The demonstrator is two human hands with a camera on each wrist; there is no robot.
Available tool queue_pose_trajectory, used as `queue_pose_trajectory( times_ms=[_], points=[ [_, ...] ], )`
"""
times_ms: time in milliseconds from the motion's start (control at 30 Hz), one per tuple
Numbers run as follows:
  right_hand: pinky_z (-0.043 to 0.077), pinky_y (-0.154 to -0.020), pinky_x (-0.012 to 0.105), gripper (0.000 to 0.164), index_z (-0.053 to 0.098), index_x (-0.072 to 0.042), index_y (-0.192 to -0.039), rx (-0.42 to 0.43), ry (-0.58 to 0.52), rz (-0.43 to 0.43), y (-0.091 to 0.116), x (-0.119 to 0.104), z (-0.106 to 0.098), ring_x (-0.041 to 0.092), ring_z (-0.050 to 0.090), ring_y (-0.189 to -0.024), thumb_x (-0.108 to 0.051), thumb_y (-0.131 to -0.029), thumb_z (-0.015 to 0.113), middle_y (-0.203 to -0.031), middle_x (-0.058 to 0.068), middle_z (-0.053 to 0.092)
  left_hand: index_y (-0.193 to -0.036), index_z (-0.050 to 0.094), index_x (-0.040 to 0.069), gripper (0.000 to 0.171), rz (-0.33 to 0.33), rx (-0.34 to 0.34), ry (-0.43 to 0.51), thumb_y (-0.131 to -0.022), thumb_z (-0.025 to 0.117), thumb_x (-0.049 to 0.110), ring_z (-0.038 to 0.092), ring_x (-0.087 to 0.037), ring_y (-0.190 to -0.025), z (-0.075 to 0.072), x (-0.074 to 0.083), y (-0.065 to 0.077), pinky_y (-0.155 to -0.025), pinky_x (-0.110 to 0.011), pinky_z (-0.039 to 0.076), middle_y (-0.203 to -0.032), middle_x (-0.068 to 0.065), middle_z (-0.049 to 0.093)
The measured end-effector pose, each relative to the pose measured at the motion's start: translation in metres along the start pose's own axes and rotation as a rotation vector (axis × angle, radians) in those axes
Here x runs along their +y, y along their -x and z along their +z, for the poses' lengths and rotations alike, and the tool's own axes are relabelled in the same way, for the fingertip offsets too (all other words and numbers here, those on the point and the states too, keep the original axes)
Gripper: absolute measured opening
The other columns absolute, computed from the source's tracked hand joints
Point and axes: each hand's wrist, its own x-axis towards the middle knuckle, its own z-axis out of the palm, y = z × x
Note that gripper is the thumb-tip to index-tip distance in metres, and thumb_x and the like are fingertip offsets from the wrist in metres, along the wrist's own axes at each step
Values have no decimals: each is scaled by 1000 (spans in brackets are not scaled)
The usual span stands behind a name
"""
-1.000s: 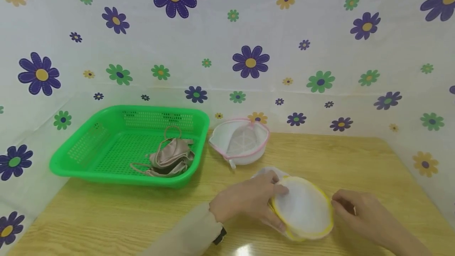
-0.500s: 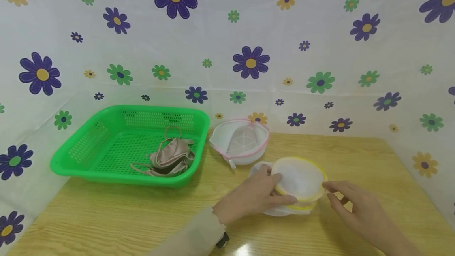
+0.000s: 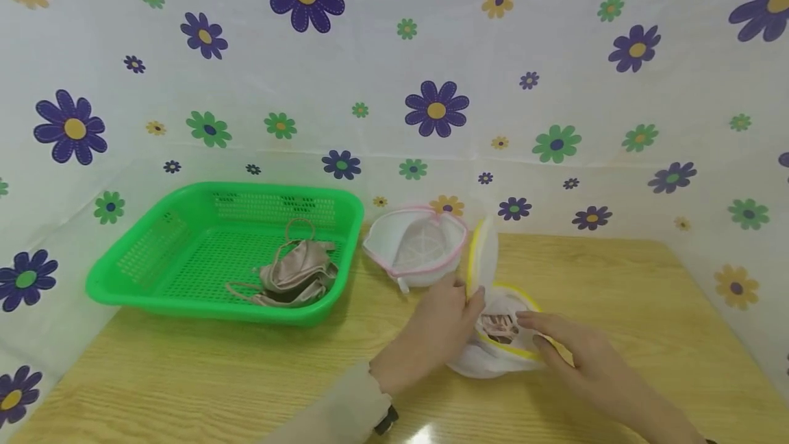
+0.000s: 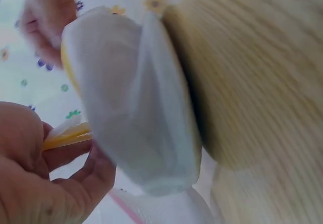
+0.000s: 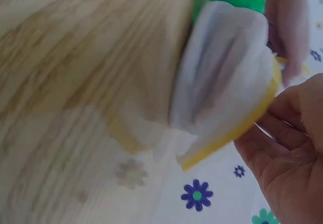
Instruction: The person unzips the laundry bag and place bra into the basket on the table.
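Observation:
A white laundry bag (image 3: 493,364) with yellow trim lies on the table, its round lid (image 3: 487,255) standing upright at the left. Through the opening, something pinkish-brown (image 3: 499,327) shows inside, too small to name. My left hand (image 3: 431,324) grips the lid near its base; the left wrist view shows the fingers and thumb pinching the yellow edge (image 4: 68,136). Over the right side of the opening is my right hand (image 3: 582,355), fingers extended at the rim. In the right wrist view those fingertips lie close behind the yellow rim (image 5: 242,128); contact is hard to tell.
A green plastic basket (image 3: 216,314) stands at the left with a crumpled beige satin bra-like garment (image 3: 298,269) in it. Behind my left hand sits a second white laundry bag (image 3: 425,245) with pink trim, open. A flower-print sheet (image 3: 370,60) hangs behind the wooden table (image 3: 185,382).
The bag has moved away from me and now lies lower on the table. Its lid has swung up to the left, baring the inside. My right hand has moved left over the opening.

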Motion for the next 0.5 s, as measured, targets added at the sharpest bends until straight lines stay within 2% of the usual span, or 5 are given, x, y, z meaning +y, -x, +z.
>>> queue_pose_trajectory(
  times_ms=[67, 133, 267, 400, 500],
  points=[
    [48, -86, 4, 41, 74, -13, -115, -47, -34, -26, -2, 2, 8, 5, 72, -99, 11, -81, 75, -108, 0, 78, -83, 68, 3, 48, -113, 29, 286, -109, 42, 33, 54, -10, -63, -6, -4, 4, -55, -21, 48, -83, -5, 62],
    [52, -74, 8, 33, 76, -13, -108, -128, -73, -16, -3, 5, 15, 2, 70, -89, 8, -83, 76, -100, -2, 79, -71, 61, 9, 49, -152, 5, 389, -108, 42, 35, 45, -6, -52, -13, -8, 12, -46, -20, 39, -67, 2, 55],
    [50, -59, 15, 13, 76, -16, -97, -269, -56, 79, -6, 2, 19, -7, 56, -72, -4, -91, 72, -83, -9, 73, -55, 47, 17, 54, -216, -48, 432, -107, 45, 34, 32, -3, -41, -25, -18, 31, -39, -20, 26, -47, 10, 40],
    [46, -57, 18, 6, 73, -16, -91, -329, 44, 192, -15, -7, 20, -7, 44, -64, -12, -94, 71, -75, -15, 65, -62, 62, 12, 52, -223, -97, 401, -107, 46, 33, 40, -4, -43, -28, -31, 52, -42, -20, 32, -50, 10, 50],
    [49, -57, 20, 12, 75, -13, -98, -296, 184, 117, -20, -10, 24, -2, 50, -63, -17, -87, 79, -78, -9, 68, -65, 65, 9, 56, -231, -193, 415, -109, 44, 36, 50, -6, -43, -30, -41, 64, -44, -21, 41, -50, 8, 56]
  ],
)
